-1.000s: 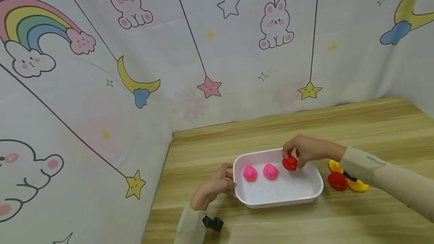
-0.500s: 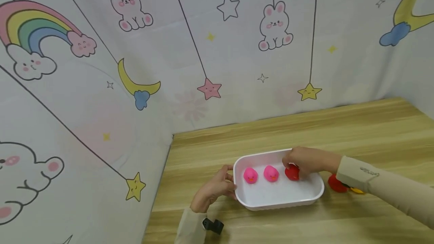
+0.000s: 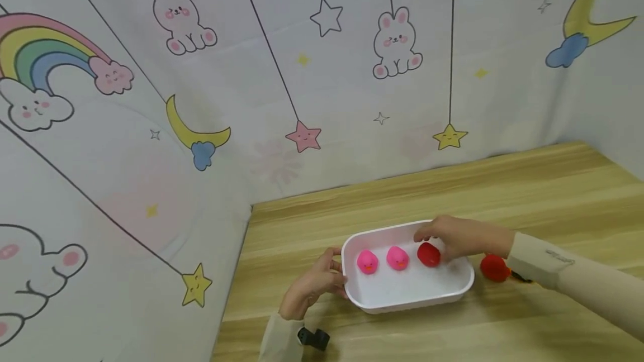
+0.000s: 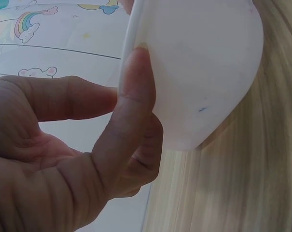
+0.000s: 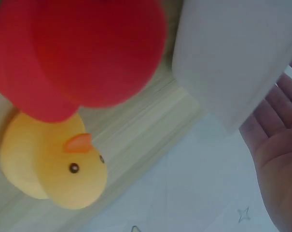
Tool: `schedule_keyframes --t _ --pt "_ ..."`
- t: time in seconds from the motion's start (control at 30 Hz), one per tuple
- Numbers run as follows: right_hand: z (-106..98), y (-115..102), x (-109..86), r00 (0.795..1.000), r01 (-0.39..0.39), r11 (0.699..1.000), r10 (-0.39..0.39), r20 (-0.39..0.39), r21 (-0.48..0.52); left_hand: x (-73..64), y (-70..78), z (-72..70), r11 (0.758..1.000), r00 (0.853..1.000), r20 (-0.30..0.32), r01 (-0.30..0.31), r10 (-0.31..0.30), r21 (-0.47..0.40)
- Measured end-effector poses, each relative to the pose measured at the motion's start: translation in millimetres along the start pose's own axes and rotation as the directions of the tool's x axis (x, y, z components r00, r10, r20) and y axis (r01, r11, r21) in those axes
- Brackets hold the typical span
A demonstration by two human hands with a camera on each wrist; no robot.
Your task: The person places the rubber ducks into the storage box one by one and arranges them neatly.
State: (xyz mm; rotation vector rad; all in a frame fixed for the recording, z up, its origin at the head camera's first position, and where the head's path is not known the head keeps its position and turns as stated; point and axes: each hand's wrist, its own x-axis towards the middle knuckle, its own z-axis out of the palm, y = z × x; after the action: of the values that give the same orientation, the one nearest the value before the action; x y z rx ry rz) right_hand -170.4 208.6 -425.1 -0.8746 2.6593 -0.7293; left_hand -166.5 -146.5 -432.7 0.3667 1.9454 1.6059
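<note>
A white plastic tray [image 3: 407,301] stands on the table with two pink rubber ducks, one [image 3: 368,262] at its left and the other [image 3: 397,258] near the middle. To their right sits a red rubber duck [image 3: 429,255] on the tray floor. My right hand [image 3: 455,237] reaches over the back right rim, fingers spread loosely around the red duck without a visible grip; the right wrist view hides the fingertips behind the tray wall. My left hand [image 3: 317,282] holds the tray's left end, its thumb and fingers [image 4: 136,82] at the rim and outer wall.
Right of the tray lie another red duck [image 3: 495,268] and a yellow duck [image 5: 63,164], partly covered by the right sleeve in the head view. A patterned cloth [image 3: 352,88] hangs behind the wood-grain table [image 3: 312,214].
The right hand lowered the red duck into the tray, and its fingers have loosened from it. The left hand keeps its place on the tray. The head view shifted slightly.
</note>
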Motion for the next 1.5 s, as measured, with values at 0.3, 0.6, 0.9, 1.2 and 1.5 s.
schedule_keyframes --t 0.3,0.6,0.9,1.2,1.5 --pt "-11.9 17.7 -35.9 0.98 -0.021 0.973 0.066 -0.187 0.23 -1.6 -2.4 1.2 1.0 1.0 -0.01 0.01 -0.01 0.014" --pt "-18.4 50.0 -79.6 0.937 -0.017 0.888 0.175 -0.304 0.459 -2.8 -2.9 2.4 1.0 1.0 0.006 0.002 -0.002 0.006" --pt "-5.2 66.7 -120.8 0.877 -0.104 0.901 0.283 -0.388 0.422 -5.3 -1.8 -2.2 1.0 1.0 -0.007 0.001 -0.001 0.015" --pt "21.7 83.1 -166.7 0.835 -0.167 0.9 0.347 -0.428 0.403 -0.7 -0.3 -0.2 1.0 1.0 0.016 -0.006 0.006 0.009" --pt "30.2 87.6 -172.1 0.825 -0.262 0.942 0.331 -0.458 0.208 6.3 -0.1 4.5 1.0 1.0 0.015 0.006 -0.006 0.0"
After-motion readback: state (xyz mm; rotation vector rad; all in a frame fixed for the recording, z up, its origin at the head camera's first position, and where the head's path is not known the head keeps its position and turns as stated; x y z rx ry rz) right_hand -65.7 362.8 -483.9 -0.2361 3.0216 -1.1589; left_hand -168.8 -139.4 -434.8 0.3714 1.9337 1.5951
